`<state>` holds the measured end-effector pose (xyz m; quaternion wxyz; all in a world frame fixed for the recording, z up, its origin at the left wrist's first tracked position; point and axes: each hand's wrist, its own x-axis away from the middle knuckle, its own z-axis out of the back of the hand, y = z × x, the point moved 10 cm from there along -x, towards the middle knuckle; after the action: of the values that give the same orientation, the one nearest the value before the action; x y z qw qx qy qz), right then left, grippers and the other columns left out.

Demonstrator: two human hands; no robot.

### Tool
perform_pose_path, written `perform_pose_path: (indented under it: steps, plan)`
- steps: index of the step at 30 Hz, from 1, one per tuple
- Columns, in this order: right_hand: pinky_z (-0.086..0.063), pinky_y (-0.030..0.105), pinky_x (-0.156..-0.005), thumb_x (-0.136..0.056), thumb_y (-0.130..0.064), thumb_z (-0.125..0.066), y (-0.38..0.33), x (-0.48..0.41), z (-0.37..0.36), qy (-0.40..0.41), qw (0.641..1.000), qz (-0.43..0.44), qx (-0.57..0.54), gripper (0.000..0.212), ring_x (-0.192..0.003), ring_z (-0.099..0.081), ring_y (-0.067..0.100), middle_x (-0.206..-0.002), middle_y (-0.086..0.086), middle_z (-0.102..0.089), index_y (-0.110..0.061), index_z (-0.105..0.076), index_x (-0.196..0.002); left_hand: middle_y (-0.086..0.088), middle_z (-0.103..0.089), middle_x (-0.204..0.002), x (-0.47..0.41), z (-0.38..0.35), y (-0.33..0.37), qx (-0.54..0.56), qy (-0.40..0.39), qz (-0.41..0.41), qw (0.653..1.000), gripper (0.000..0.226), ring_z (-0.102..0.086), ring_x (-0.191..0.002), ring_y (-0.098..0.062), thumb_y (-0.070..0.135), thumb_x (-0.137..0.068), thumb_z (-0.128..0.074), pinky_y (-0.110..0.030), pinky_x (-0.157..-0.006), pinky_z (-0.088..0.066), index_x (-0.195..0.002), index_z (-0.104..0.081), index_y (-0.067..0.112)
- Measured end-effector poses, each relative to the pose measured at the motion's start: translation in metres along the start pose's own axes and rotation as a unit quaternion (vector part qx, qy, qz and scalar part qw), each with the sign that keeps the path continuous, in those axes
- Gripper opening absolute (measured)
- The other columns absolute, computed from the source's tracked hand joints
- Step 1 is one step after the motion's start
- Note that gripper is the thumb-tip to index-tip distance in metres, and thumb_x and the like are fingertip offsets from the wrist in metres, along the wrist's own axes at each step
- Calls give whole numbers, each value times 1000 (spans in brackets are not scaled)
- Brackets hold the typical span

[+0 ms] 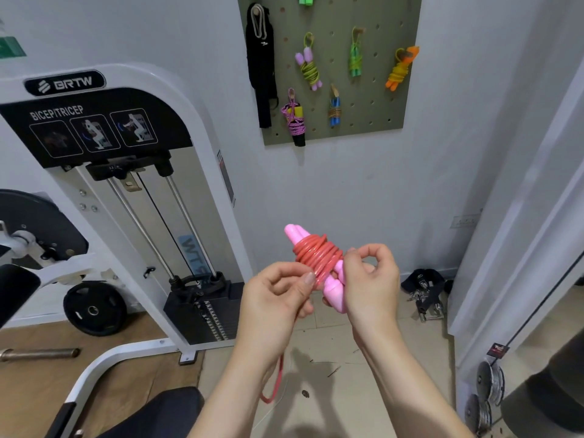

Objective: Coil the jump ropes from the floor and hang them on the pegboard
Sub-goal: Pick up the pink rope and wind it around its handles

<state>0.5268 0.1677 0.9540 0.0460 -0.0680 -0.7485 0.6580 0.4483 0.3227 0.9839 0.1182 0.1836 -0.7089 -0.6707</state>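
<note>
Both forearms reach forward from the bottom of the view, with the hands meeting at chest height in front of a white wall. The left hand [278, 292] is curled, its thumb and forefinger pinching the red plastic cord [317, 256] where it wraps around the pair of pale pink plastic handles [335, 287]. The right hand [369, 279] grips the lower end of those handles, its fingers bent around them and its thumb and forefinger forming a loose ring above. The bundle sits tilted between the two hands, the handle tips poking up and to the left. A loose tail of red cord [276, 382] hangs below the left wrist towards the tiled floor [331, 403].

Above, the olive-green pegboard [385, 99] on the wall carries several coiled jump ropes on its pegs: a lilac-handled one [308, 66], a green one [356, 56], an orange one [399, 69], a blue-handled one [335, 110] and a magenta braided one [295, 120].
</note>
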Motion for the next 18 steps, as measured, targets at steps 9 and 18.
perform_pose_path:
  steps: [9,18]
  plan:
    - [-48,37,-43,-91,-5,-55,9,11,-8,-44,981,-110,-151,12,-51,-55,31,-70,20,-65,-10,-49,-81,-8,-51,-56,-7,2,-10,51,-92,26,994,12,-30,-43,-10,21,-78,-73,-15,-41,-25,-82,-65,12]
    - [-43,23,-34,-78,-7,-58,-22,46,-54,-429,871,-160,-177,8,-34,-50,22,-56,13,-49,-6,-52,-72,-17,-59,-65,8,-7,-9,9,-327,48,944,47,-53,-47,-14,15,-67,-82,-17,-44,-40,-110,-65,21]
